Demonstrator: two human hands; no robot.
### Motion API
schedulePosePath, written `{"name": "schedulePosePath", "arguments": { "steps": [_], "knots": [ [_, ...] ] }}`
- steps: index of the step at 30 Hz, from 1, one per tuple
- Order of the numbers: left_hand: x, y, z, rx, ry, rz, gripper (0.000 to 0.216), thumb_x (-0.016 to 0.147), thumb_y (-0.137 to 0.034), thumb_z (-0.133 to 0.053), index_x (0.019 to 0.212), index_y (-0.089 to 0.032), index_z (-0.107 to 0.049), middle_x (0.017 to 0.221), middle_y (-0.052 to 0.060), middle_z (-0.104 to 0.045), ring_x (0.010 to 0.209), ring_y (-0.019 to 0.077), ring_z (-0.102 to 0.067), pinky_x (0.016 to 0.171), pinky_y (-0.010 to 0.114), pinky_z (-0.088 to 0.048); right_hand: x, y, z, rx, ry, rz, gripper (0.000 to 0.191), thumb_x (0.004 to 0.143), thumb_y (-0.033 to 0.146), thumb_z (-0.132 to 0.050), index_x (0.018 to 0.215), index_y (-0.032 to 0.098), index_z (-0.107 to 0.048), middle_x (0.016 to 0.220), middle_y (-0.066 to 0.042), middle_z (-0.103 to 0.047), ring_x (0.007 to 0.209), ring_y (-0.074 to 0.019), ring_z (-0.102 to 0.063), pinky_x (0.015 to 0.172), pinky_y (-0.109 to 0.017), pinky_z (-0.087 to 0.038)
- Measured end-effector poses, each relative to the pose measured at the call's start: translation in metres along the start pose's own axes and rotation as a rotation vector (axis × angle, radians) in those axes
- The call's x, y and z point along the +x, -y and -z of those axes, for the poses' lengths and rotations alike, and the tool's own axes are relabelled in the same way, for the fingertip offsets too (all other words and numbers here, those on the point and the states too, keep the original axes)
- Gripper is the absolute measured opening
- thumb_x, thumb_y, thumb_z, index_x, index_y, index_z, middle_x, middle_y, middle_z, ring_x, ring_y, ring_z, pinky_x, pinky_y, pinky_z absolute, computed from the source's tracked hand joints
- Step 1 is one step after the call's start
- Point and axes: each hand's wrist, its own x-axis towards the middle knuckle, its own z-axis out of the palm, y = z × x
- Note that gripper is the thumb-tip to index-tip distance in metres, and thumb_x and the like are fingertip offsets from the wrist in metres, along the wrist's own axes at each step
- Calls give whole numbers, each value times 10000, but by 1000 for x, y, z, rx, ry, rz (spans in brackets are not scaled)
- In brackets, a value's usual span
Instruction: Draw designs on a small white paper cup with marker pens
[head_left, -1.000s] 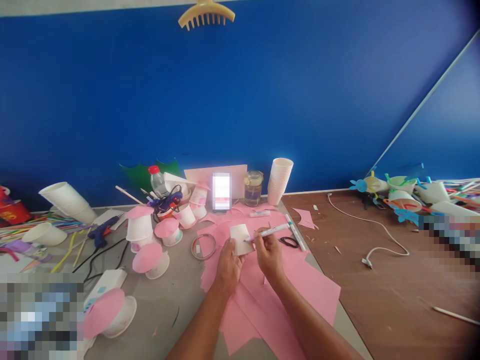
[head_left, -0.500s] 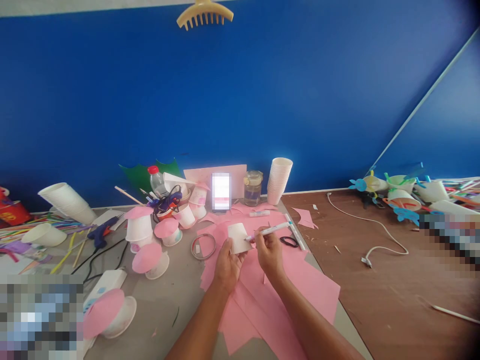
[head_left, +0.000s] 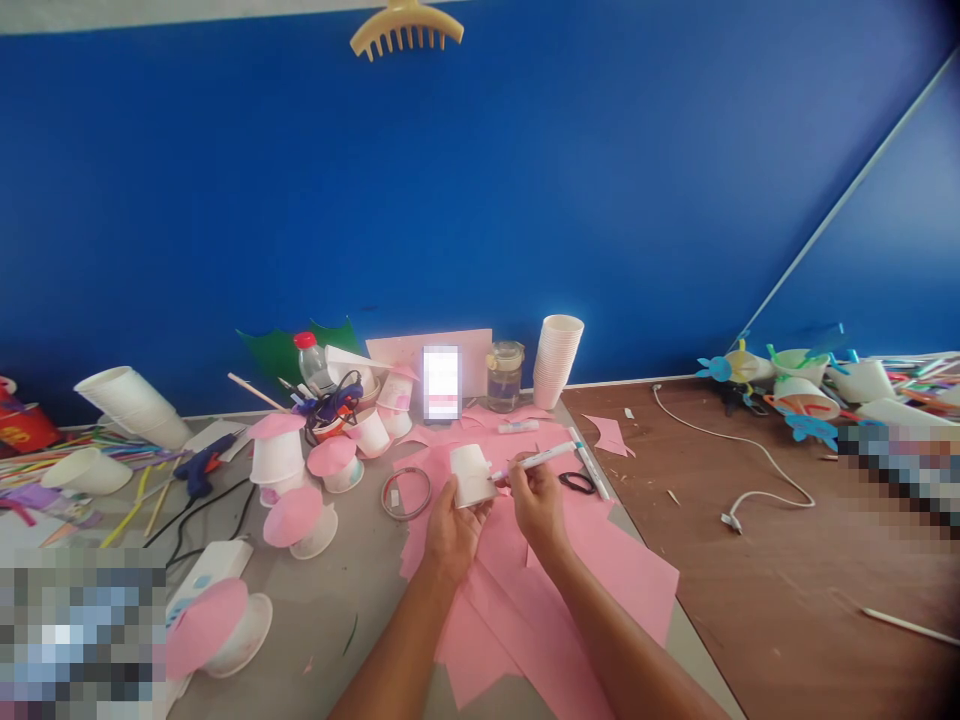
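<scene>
Blue wall (head_left: 480, 180) behind, we see the left hand (head_left: 454, 535) clasping a white cup (head_left: 471, 474) over pink paper (head_left: 626, 575), the right hand (head_left: 538, 505) pinching a marker (head_left: 549, 457) beside it; a slipping cup could send the marker astray.

Your gray table (head_left: 330, 630) carries pink paper (head_left: 622, 570) beneath your left hand (head_left: 452, 535) and right hand (head_left: 540, 505) and, well left of them, a power strip (head_left: 220, 560); right of them, the brown table (head_left: 750, 620) carries a white cable (head_left: 811, 503).

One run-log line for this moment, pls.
left hand: holding white paper cup | right hand: holding white marker, tip at cup | beneath hands: pink paper sheets
</scene>
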Motion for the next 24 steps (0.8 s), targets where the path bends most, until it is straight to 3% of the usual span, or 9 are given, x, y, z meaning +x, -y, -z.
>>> {"name": "schedulePosePath", "arguments": {
  "steps": [14,19,24],
  "knots": [
    [4,1,6,-29,3,3,278,867,-234,-554,1124,-146,-615,891,102,-733,846,229,-695,821,376,-538,-1,4,3,-31,20,19,157,757,278,-538,631,198,-490,552,30,-499,543,-137,-481,534,-257,-390],
    [3,1,4,-16,-6,-1,249,869,-239,-556,1097,-155,-616,881,89,-731,807,212,-693,824,372,-536,-1,6,1,94,-79,17,181,803,347,-557,711,194,-532,626,11,-545,576,-136,-496,540,-258,-401],
    [1,1,4,-9,-9,-16,182,876,-231,-555,1033,-166,-619,844,63,-728,783,190,-688,849,370,-530,-3,9,-2,198,-144,34,229,835,424,-549,875,199,-565,569,52,-470,537,-125,-463,506,-242,-382]
  ]
}}
